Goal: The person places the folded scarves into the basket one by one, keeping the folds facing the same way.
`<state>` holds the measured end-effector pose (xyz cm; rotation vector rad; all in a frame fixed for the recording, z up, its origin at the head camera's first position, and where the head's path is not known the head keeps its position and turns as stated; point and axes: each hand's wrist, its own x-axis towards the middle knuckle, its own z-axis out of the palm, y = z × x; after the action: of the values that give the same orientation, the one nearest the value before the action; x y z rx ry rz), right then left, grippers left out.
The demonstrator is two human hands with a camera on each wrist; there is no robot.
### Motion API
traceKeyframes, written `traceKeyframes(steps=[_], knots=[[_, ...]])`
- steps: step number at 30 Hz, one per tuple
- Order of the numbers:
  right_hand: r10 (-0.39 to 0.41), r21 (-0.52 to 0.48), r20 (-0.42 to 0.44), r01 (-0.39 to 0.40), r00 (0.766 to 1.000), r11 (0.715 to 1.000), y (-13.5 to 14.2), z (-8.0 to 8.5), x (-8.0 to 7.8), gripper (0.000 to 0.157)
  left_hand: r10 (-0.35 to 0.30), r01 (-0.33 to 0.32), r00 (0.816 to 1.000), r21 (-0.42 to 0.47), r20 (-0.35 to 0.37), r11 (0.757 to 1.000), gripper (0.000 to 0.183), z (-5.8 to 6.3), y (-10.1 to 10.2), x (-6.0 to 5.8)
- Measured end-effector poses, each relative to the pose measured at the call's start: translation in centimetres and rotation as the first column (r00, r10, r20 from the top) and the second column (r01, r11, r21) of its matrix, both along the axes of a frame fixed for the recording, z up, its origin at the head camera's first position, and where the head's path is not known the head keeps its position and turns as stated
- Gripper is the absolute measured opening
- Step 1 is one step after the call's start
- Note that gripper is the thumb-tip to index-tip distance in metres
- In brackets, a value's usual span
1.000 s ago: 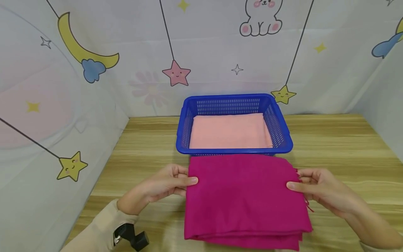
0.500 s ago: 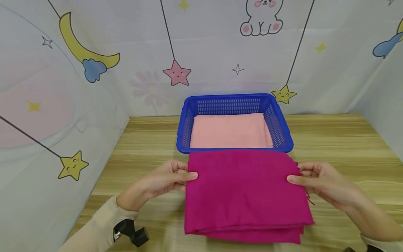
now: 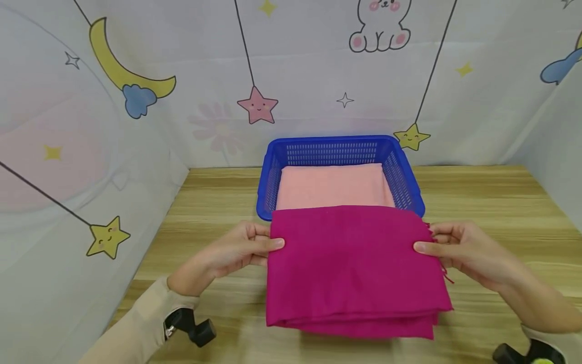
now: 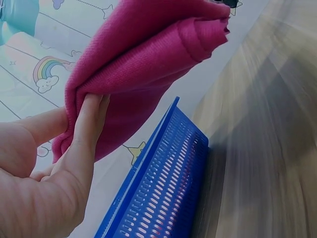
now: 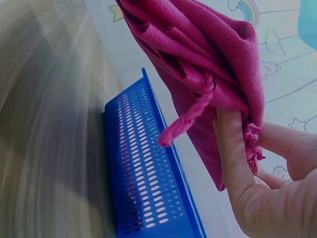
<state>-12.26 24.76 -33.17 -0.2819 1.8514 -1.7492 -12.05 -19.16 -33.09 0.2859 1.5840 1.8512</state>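
A folded magenta scarf (image 3: 354,268) hangs level between both hands, raised off the table. At its left edge my left hand (image 3: 247,247) pinches it, thumb on top and fingers beneath. My right hand (image 3: 468,255) grips the fringed right edge the same way, and a twisted tassel (image 5: 190,116) dangles there in the right wrist view. The scarf's far edge covers the near rim of a blue plastic basket (image 3: 406,177). A folded light pink cloth (image 3: 332,187) lies in that basket, its near part hidden by the scarf. Both wrist views show the scarf's several folded layers above the basket's slotted side.
The basket stands on a wood-grain table (image 3: 218,202) near its back edge. Behind and at the sides hangs a white curtain (image 3: 300,65) printed with stars, a moon and an animal. Black camera mounts (image 3: 193,326) are strapped to the wrists.
Both hands have carried the scarf forward and up in the head view. Its far edge now overlaps the basket's near rim and hides part of the pink cloth. The basket has stayed put.
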Motion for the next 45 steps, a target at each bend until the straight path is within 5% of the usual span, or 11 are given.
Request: traceKeyframes(steps=[20,45], knots=[[-0.025,0.105,-0.065,0.032,0.998,0.994,-1.2,1.5,-2.3,0.010,0.060,-0.060,0.998,-0.027,-0.011,0.998,0.018,1.1,-0.1,-1.7],[-0.063,0.121,-0.077,0.072,0.995,0.990,-2.4,2.7,-4.1,0.008,0.085,-0.084,0.996,0.014,-0.033,0.996,0.026,1.9,-0.1,-3.7]])
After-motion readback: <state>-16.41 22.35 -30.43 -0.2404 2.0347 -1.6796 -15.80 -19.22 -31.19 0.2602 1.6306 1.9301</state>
